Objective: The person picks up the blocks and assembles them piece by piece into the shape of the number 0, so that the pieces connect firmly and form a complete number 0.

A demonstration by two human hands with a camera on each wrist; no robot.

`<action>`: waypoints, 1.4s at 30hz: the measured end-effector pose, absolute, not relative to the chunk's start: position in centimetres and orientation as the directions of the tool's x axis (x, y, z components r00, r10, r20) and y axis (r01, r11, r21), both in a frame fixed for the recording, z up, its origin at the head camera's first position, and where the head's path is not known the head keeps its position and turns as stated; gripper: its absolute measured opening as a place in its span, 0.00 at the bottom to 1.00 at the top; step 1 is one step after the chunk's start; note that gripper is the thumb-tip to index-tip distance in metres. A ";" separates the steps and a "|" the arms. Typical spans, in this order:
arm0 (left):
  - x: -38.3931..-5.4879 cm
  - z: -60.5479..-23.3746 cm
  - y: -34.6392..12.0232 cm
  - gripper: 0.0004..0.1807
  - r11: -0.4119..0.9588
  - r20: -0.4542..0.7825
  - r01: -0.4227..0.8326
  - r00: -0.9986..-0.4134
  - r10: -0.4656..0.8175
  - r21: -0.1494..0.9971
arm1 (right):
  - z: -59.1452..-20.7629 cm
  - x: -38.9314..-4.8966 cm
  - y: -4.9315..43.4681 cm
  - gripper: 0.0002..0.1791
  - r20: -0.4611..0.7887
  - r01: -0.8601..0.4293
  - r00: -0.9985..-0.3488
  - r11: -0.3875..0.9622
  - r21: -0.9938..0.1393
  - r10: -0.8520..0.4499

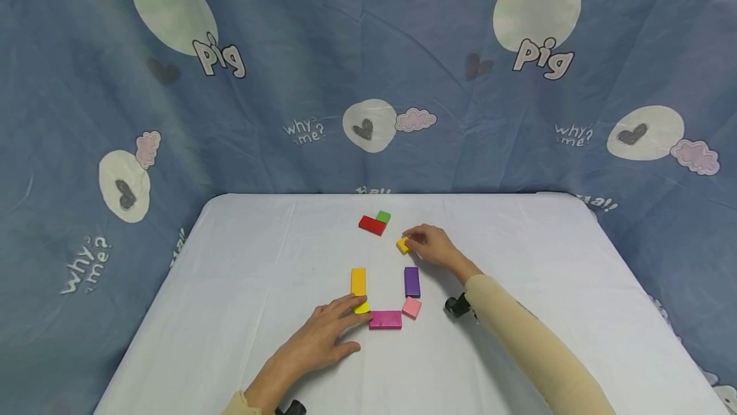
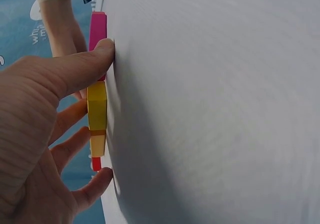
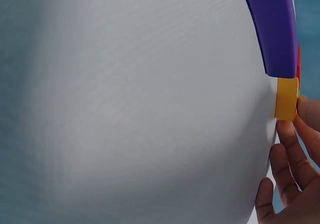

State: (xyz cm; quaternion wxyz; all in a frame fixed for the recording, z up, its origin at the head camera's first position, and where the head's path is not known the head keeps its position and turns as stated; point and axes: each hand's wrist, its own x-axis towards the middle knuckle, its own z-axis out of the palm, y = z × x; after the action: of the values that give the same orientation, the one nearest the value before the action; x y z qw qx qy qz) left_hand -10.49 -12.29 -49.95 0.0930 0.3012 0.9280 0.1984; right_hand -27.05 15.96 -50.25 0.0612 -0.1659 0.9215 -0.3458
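Observation:
In the head view my right hand (image 1: 432, 245) pinches a small yellow-orange block (image 1: 402, 246) at the table's far middle; in the right wrist view, thumb and fingers meet that block (image 3: 286, 98) at its edge. My left hand (image 1: 322, 335) lies low on the table, fingers spread and fairly straight, fingertips at a small yellow block (image 1: 362, 307). Beyond it lies an orange-yellow rectangular block (image 1: 358, 281). Near the left index finger is a magenta block (image 1: 385, 320). A pink block (image 1: 411, 308) sits between the magenta one and a purple block (image 1: 411, 282).
Farther back, a red block (image 1: 372, 226) touches a green block (image 1: 383, 216). All lie on a white-covered table (image 1: 276, 261). A blue patterned cloth (image 1: 322, 70) hangs behind the table and down its sides.

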 end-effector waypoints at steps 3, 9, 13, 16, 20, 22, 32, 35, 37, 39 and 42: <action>-10.5 -49.9 -12.3 0.31 0.746 -0.067 0.515 -0.803 0.592 0.423 | -50.2 -26.9 16.0 0.15 -0.044 -0.223 -0.940 0.706 -0.672 -0.338; -10.6 -49.8 -12.2 0.32 0.753 -0.080 0.509 -0.805 0.588 0.418 | -50.0 -26.7 16.0 0.15 -0.075 -0.202 -0.935 0.696 -0.690 -0.345; -10.6 -49.8 -12.2 0.32 0.751 -0.078 0.511 -0.804 0.590 0.418 | -49.9 -26.6 16.1 0.15 -0.074 -0.206 -0.933 0.691 -0.693 -0.353; -10.6 -49.9 -12.3 0.32 0.748 -0.072 0.515 -0.802 0.593 0.419 | -50.0 -26.6 16.1 0.15 -0.083 -0.193 -0.934 0.688 -0.699 -0.347; -10.6 -49.8 -12.3 0.31 0.745 -0.063 0.523 -0.800 0.597 0.415 | -50.0 -26.4 16.0 0.15 -0.101 -0.176 -0.935 0.692 -0.700 -0.341; -10.6 -49.8 -12.3 0.31 0.744 -0.062 0.524 -0.799 0.598 0.414 | -50.0 -26.4 16.1 0.15 -0.108 -0.176 -0.932 0.694 -0.698 -0.345; -10.5 -49.9 -12.3 0.31 0.736 -0.045 0.535 -0.796 0.604 0.415 | -50.2 -26.1 16.4 0.15 -0.135 -0.153 -0.927 0.681 -0.716 -0.350; -10.5 -49.9 -12.3 0.31 0.733 -0.043 0.536 -0.795 0.606 0.418 | -50.2 -26.0 16.5 0.15 -0.130 -0.159 -0.926 0.676 -0.719 -0.355; -10.5 -49.9 -12.3 0.31 0.738 -0.054 0.529 -0.797 0.601 0.419 | -50.3 -25.9 16.6 0.14 -0.123 -0.170 -0.923 0.672 -0.721 -0.365; -10.5 -49.8 -12.3 0.31 0.740 -0.058 0.525 -0.798 0.599 0.420 | -50.3 -25.9 16.6 0.14 -0.122 -0.173 -0.921 0.668 -0.724 -0.371; -10.5 -49.8 -12.3 0.32 0.745 -0.065 0.519 -0.801 0.595 0.420 | -50.3 -25.8 16.7 0.14 -0.118 -0.184 -0.916 0.663 -0.726 -0.384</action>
State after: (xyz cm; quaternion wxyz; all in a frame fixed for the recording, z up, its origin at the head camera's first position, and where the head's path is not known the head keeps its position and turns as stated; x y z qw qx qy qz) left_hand -10.46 -12.31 -49.83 0.0980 0.2999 0.9288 0.1943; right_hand -25.83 16.73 -50.33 0.1318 -0.1576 0.9022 -0.3792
